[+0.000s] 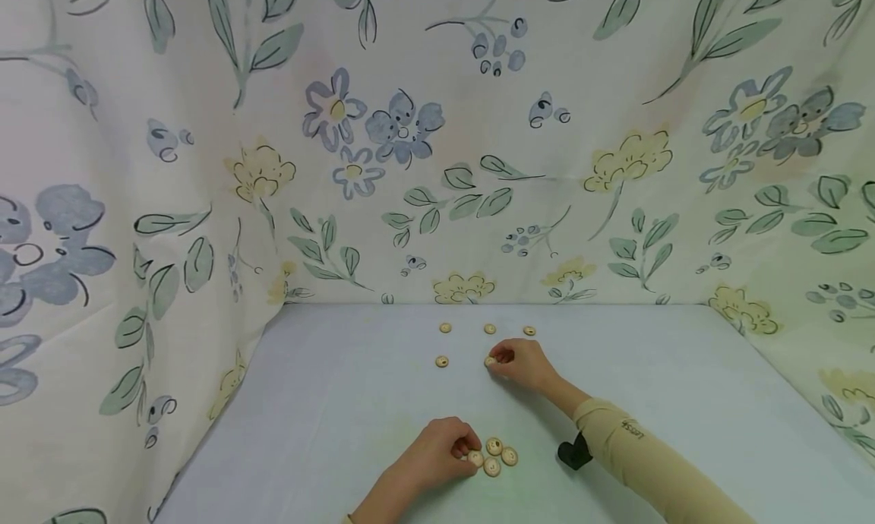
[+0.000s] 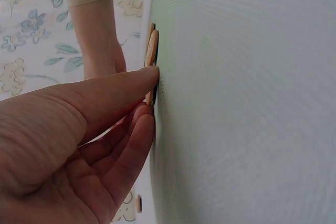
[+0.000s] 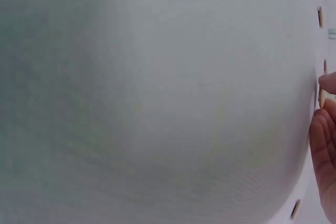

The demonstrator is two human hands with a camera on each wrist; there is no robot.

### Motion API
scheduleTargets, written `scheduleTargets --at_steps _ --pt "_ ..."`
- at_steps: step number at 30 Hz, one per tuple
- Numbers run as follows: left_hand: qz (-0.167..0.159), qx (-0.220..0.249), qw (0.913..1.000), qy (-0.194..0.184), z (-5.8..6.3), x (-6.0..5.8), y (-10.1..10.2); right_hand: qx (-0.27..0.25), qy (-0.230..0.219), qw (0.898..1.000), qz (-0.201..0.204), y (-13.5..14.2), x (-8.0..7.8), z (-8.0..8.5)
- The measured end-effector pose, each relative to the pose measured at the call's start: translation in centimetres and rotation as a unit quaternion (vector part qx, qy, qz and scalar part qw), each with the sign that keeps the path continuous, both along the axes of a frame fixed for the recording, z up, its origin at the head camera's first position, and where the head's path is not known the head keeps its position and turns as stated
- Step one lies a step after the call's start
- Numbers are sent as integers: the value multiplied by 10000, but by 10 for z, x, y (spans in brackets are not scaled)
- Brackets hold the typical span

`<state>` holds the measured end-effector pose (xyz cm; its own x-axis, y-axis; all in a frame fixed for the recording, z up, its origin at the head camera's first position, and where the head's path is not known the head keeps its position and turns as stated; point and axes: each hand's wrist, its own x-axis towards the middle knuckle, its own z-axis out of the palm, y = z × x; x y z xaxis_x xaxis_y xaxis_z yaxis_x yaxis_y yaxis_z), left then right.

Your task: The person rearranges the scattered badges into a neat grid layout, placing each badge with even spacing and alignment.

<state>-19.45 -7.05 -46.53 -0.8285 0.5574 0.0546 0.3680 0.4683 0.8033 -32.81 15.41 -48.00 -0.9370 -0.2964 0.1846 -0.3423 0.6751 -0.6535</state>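
Near the front of the table, my left hand (image 1: 437,454) pinches a small round wooden disc (image 1: 475,459) between thumb and fingers. Close beside it lie three more wooden discs, including an upper one (image 1: 494,446) with dark marks. Farther back, my right hand (image 1: 525,364) holds another disc (image 1: 489,362) by its edge, at the table surface. In the left wrist view the thumb and fingers of my left hand (image 2: 68,145) close on a disc, partly hiding it. My right hand (image 3: 326,140) shows only at the right edge of its wrist view, fingers around a disc (image 3: 322,98).
Beyond my right hand, three discs form a back row, with one (image 1: 490,329) in the middle. Another disc (image 1: 442,361) lies left of that hand. A dark device (image 1: 574,452) hangs at the right wrist. Floral cloth (image 1: 410,235) surrounds the white table (image 1: 328,418).
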Motion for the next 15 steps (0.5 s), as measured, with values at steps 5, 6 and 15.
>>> scheduleTargets --at_steps 5,6,15 --pt "13 3 10000 9 1 0 0 44 20 10000 4 0 -1 -2" --pt "14 -5 10000 17 1 0 0 54 27 10000 -4 0 -2 -3" --pt "1 19 10000 -12 -1 -1 0 98 -11 9999 -90 0 -3 -6"
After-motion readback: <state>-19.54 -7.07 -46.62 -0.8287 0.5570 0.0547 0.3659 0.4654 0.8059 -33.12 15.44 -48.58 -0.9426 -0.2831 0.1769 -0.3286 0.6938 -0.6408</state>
